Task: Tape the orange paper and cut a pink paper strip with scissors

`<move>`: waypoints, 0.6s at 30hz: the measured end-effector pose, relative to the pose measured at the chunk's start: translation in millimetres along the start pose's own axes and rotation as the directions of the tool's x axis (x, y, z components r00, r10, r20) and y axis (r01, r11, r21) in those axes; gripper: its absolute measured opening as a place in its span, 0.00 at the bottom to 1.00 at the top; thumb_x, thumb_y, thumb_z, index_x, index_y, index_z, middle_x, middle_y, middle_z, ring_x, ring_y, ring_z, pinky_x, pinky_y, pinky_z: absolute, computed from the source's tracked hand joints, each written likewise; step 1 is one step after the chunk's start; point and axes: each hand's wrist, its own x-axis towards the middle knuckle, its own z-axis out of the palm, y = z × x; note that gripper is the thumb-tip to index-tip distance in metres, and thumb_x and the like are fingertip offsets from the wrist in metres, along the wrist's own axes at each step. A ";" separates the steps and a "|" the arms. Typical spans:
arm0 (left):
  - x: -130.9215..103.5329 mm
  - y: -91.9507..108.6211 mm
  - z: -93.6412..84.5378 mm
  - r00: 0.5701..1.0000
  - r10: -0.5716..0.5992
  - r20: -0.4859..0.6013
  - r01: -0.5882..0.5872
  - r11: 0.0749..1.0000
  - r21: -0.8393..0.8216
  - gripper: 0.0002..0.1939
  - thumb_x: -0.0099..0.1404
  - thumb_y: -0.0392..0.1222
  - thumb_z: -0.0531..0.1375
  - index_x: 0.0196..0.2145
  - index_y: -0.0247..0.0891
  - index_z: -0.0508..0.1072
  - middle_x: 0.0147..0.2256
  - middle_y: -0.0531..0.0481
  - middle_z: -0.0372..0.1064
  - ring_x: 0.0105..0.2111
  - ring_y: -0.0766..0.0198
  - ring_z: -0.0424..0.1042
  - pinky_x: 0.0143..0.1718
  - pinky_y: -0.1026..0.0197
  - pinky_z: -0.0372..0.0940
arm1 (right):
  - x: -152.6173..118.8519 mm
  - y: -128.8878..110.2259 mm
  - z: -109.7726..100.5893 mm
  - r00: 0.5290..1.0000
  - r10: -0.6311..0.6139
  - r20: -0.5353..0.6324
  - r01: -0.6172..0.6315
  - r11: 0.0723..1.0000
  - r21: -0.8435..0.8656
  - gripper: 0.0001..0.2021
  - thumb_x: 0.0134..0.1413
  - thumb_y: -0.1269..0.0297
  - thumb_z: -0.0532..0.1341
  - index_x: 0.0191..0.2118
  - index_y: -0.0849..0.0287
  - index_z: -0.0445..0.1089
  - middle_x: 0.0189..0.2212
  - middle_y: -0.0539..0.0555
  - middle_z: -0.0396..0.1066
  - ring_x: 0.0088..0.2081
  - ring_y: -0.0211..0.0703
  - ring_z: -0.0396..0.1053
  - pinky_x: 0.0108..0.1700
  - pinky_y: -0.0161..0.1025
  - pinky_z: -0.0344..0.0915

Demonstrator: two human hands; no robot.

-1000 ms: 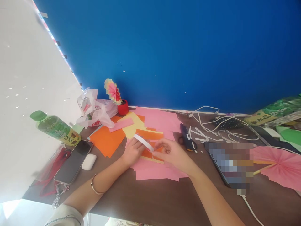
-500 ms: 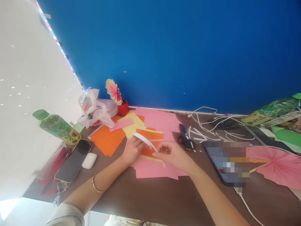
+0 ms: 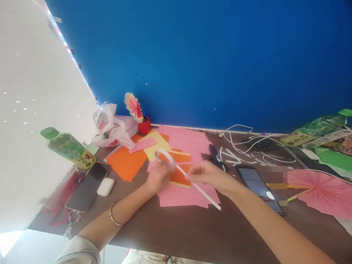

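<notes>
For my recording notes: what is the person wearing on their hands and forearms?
Both the left hand and right hand are gloveless. The left wrist area has a thin, rounded metallic bracelet; farther up is a loose, whitish sleeve with a thin bluish-grey line across it. The right forearm shows no sleeve or bracelet. No rings can be made out.

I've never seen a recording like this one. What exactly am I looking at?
There is no robot: these are a person's two bare hands, and every picture comes from one camera worn on the head, looking forward and down. On the dark tabletop lie coloured paper sheets, with a green-capped bottle and a dark-screened phone at the left, and a pink paper fan at the right. The left hand holds a blurred white ring; the right hand pinches a white strip.
</notes>
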 end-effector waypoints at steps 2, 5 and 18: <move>4.2 -13.1 -8.6 0.961 -0.250 -0.120 0.252 0.968 0.009 0.15 0.68 0.38 0.46 0.37 0.36 0.72 0.34 0.45 0.72 0.35 0.60 0.71 0.36 0.60 0.66 | -4.8 10.0 0.7 0.999 0.021 -0.025 -0.021 1.000 0.006 0.16 0.34 0.51 0.68 0.22 0.60 0.72 0.23 0.52 0.70 0.29 0.41 0.64 0.31 0.37 0.58; 17.7 -30.4 -28.5 0.964 -0.252 -0.083 0.261 0.955 0.143 0.14 0.67 0.39 0.48 0.32 0.35 0.72 0.31 0.44 0.71 0.36 0.58 0.69 0.41 0.55 0.63 | -13.1 32.6 0.7 0.981 0.063 -0.186 -0.039 0.991 0.130 0.17 0.35 0.48 0.67 0.24 0.59 0.70 0.25 0.52 0.68 0.28 0.39 0.62 0.27 0.35 0.56; 27.9 -20.1 -63.6 0.831 -0.516 0.207 0.258 0.687 0.680 0.20 0.57 0.30 0.52 0.48 0.34 0.67 0.50 0.36 0.60 0.51 0.44 0.57 0.45 0.47 0.59 | -20.9 85.6 -10.6 0.932 -0.054 -0.358 0.265 0.776 0.572 0.15 0.37 0.54 0.69 0.23 0.58 0.65 0.21 0.46 0.54 0.21 0.31 0.47 0.23 0.34 0.49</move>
